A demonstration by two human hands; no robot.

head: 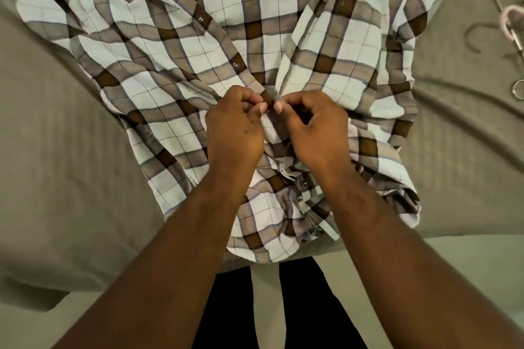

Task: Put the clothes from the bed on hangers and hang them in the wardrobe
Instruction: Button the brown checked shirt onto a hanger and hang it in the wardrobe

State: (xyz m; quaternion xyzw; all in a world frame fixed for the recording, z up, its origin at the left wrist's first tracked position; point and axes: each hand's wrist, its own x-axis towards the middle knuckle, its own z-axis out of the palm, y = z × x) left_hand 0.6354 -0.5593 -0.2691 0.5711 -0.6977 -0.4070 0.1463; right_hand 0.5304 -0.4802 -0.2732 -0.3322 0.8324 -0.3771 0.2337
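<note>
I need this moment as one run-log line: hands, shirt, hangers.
left hand: pinches front edge of plaid shirt | right hand: pinches other front edge | plaid shirt: lies on bed | hangers: on bed, untouched

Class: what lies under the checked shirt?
The shirt lies on the beige bedspread, which shows on both sides of it. Anything else beneath the cloth is covered and cannot be seen.

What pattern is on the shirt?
The shirt is plaid: white with grey-brown bands and dark brown squares, seen in the head view.
</note>
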